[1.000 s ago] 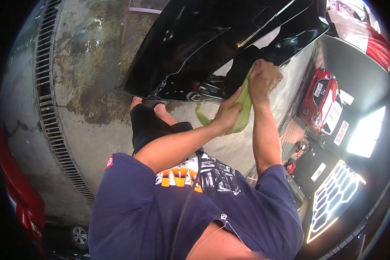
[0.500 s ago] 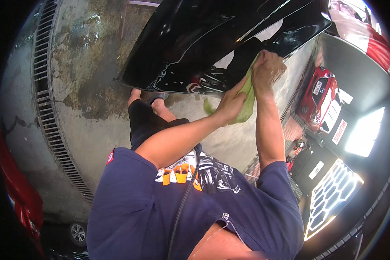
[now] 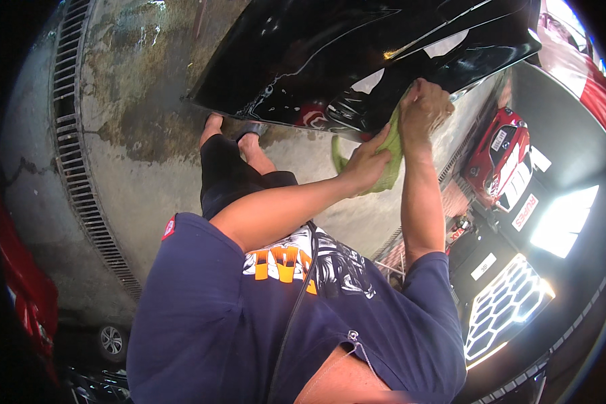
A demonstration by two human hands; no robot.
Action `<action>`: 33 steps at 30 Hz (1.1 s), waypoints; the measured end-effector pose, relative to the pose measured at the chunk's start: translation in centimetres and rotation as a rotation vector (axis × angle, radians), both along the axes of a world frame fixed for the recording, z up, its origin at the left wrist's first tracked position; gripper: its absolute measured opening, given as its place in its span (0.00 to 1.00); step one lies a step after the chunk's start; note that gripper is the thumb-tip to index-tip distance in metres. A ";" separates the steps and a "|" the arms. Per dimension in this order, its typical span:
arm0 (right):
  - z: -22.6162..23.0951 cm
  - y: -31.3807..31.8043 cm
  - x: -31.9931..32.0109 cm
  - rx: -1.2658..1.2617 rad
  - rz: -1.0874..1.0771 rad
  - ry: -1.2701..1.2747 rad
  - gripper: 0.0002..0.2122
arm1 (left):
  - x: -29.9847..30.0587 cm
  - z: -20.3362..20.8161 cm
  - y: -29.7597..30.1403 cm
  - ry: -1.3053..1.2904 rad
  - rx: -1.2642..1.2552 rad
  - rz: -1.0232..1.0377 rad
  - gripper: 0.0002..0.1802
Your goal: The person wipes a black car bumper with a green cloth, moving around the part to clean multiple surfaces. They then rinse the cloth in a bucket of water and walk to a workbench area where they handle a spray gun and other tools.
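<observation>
Cloth (image 3: 395,149), one, green, thin and bunched; stretched slantwise between two bare hands, just in front of the near edge of a glossy black body panel (image 3: 296,60). One loose end curls out to the left, beyond the left wrist.

Left hand (image 3: 368,165): fingers curled round the lower stretch of the cloth, gripping it; forearm crossing from the left.

Right hand (image 3: 424,111): fingers bunched tightly about the upper end of the cloth, beside the panel's edge; whether the knuckles touch the panel cannot be told.

Panel: black, with bright reflections and streaked highlights across its surface.

Wearer: navy shirt (image 3: 182,316) with orange and white print, black shorts (image 3: 232,168), dark sandal (image 3: 252,130).

Surroundings: concrete floor (image 3: 161,209), stained and wet-looking in its upper part; slotted drain grate (image 3: 74,151) along the left; red car (image 3: 498,158) at right; hexagon-patterned light (image 3: 508,313), lower right; red bodywork (image 3: 30,289) at the left rim; spoked wheel (image 3: 113,341), lower left.
</observation>
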State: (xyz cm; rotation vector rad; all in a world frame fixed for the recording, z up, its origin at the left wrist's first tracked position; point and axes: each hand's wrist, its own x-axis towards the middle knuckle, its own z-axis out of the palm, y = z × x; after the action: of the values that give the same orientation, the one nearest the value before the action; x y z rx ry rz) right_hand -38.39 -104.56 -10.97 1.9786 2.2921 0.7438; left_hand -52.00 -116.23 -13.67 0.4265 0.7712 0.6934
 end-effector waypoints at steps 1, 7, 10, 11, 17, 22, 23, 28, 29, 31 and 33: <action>-0.7 -0.9 -0.5 -0.005 -0.037 0.015 0.05 | -0.7 -0.4 -0.6 0.003 -0.042 -0.074 0.41; -0.5 -2.9 -2.1 -0.083 -0.017 0.024 0.05 | -3.3 -0.5 -1.8 -0.039 -0.119 -0.198 0.41; 1.1 0.1 -0.7 -0.043 0.003 0.007 0.04 | -0.7 0.4 0.2 -0.053 -0.027 -0.033 0.41; 1.4 1.0 -0.3 -0.025 0.001 0.006 0.04 | 0.3 0.5 1.2 -0.020 0.058 0.030 0.41; -0.2 -0.9 -1.6 -0.023 0.057 -0.011 0.04 | -1.6 -0.1 -0.2 -0.001 -0.074 -0.197 0.40; 0.8 -1.3 -1.9 -0.009 0.206 0.042 0.05 | -1.7 0.4 -1.4 -0.012 -0.093 -0.122 0.39; 1.4 -0.1 -1.2 -0.027 0.184 0.061 0.03 | -0.6 0.8 -0.8 -0.106 -0.080 -0.017 0.39; 1.3 1.1 1.0 -0.015 0.077 -0.119 0.02 | 2.4 1.3 0.1 -0.050 -0.017 0.049 0.40; 0.6 0.4 0.9 -0.031 0.067 -0.139 0.02 | 2.1 1.2 -0.5 -0.001 -0.014 0.015 0.40; -0.7 -1.8 0.3 -0.040 0.057 -0.125 0.02 | 1.0 0.6 -2.2 0.039 -0.033 -0.052 0.40; -1.7 -3.8 -0.4 -0.024 0.088 -0.041 0.02 | -0.2 -0.3 -4.0 0.026 -0.089 -0.106 0.40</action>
State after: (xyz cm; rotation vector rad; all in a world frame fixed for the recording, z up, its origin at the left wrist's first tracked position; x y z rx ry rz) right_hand -38.81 -108.35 -12.66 1.8449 2.3662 0.7517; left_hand -52.19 -120.18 -13.96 0.3930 0.7947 0.5532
